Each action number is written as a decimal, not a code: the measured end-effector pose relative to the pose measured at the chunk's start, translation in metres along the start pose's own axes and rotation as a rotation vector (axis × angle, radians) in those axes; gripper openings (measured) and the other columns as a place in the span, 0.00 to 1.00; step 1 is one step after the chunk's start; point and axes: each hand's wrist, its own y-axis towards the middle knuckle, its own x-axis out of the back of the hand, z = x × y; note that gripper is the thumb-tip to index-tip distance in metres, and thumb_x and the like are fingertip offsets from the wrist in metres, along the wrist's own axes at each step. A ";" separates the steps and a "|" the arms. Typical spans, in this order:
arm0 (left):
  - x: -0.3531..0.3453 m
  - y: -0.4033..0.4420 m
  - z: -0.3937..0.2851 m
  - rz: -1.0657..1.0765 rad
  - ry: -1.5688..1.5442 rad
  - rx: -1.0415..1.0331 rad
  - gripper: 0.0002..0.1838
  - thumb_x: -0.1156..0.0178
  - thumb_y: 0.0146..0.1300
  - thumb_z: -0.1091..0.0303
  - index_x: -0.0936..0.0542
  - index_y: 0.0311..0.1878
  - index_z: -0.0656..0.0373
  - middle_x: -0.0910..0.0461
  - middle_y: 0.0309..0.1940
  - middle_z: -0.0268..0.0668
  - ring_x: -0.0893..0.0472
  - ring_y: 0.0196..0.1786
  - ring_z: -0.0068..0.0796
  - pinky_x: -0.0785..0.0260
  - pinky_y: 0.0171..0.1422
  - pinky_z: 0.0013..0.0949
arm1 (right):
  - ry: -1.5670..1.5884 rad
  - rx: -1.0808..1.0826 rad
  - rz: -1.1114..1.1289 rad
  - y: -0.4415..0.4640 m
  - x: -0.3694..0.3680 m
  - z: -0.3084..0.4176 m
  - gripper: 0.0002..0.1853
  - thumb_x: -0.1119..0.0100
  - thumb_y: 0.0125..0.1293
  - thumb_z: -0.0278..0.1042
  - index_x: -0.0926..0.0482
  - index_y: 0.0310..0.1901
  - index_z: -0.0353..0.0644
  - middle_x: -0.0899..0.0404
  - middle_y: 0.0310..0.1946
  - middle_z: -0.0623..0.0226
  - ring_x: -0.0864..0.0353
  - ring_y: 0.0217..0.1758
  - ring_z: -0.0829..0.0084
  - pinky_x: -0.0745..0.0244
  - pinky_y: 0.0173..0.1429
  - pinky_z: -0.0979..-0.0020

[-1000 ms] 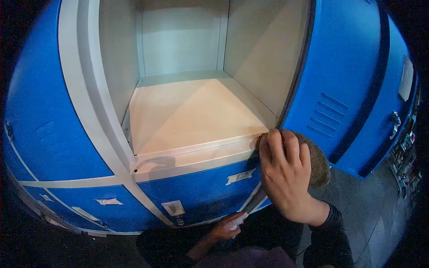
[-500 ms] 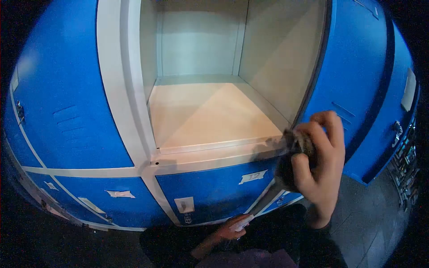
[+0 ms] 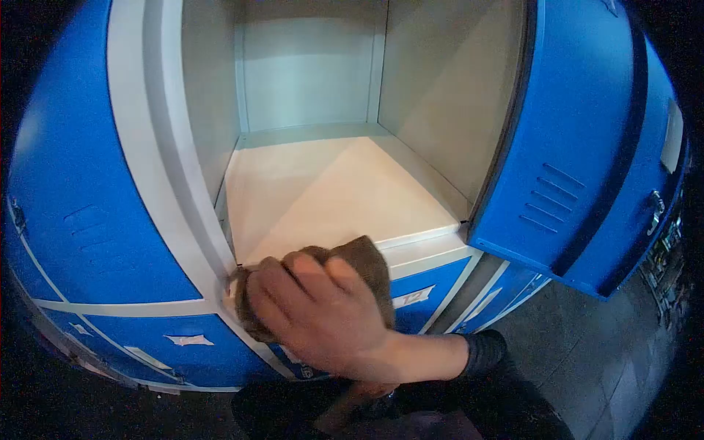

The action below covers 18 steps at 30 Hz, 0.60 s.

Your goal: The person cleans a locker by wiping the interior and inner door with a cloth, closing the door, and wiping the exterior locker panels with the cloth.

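My right hand (image 3: 315, 308) is closed on a brown cloth (image 3: 372, 275) and presses it against the left end of the pale front ledge of an open locker compartment (image 3: 330, 198). Part of the cloth spreads out to the right of my knuckles. Low in the view, the right wrist and forearm cover most of my left hand (image 3: 374, 390). Its fingers are hidden, and so is anything in them.
A blue locker door (image 3: 579, 147) with vent slits stands swung open on the right. Below the compartment is a shut blue door with a paper label (image 3: 412, 296). More shut blue lockers (image 3: 147, 341) lie to the left. Dark floor tiles (image 3: 587, 345) show at lower right.
My right hand has moved left with the cloth, from the right end of the ledge to its left end. My left hand, which held a small white object, is now mostly covered.
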 end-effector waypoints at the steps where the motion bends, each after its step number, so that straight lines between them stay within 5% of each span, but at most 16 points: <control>1: 0.001 -0.001 0.002 -0.006 -0.002 -0.007 0.36 0.43 0.56 0.77 0.40 0.70 0.57 0.29 0.57 0.39 0.27 0.55 0.31 0.33 0.59 0.35 | 0.016 -0.003 0.034 -0.005 0.006 -0.006 0.19 0.49 0.54 0.40 0.23 0.47 0.41 0.25 0.45 0.65 0.30 0.48 0.67 0.38 0.45 0.65; 8: -0.003 0.003 0.011 -0.053 0.010 -0.150 0.37 0.43 0.56 0.78 0.41 0.71 0.57 0.30 0.58 0.39 0.27 0.54 0.30 0.33 0.59 0.35 | -0.205 -0.124 0.121 -0.043 0.047 -0.058 0.19 0.49 0.53 0.37 0.23 0.47 0.43 0.24 0.45 0.66 0.26 0.47 0.67 0.36 0.41 0.65; 13: -0.010 0.008 -0.039 0.024 0.047 -0.047 0.36 0.46 0.56 0.78 0.41 0.71 0.56 0.35 0.65 0.39 0.27 0.54 0.29 0.33 0.61 0.36 | -0.434 -0.228 0.146 -0.062 0.063 -0.072 0.19 0.45 0.51 0.34 0.23 0.46 0.39 0.24 0.42 0.63 0.25 0.46 0.63 0.35 0.40 0.63; 16: -0.006 0.008 -0.014 0.132 0.425 -0.062 0.36 0.47 0.56 0.79 0.41 0.71 0.57 0.37 0.67 0.40 0.27 0.56 0.31 0.34 0.62 0.36 | -0.478 -0.178 0.168 -0.078 0.065 -0.075 0.20 0.46 0.51 0.34 0.24 0.46 0.38 0.26 0.41 0.60 0.27 0.42 0.61 0.34 0.39 0.63; 18: 0.000 -0.005 0.042 0.056 0.096 0.131 0.36 0.47 0.55 0.79 0.40 0.70 0.58 0.38 0.67 0.40 0.28 0.58 0.32 0.34 0.62 0.36 | -0.357 -0.140 0.186 -0.102 0.075 -0.084 0.19 0.47 0.51 0.34 0.25 0.45 0.37 0.28 0.38 0.60 0.29 0.37 0.60 0.34 0.39 0.62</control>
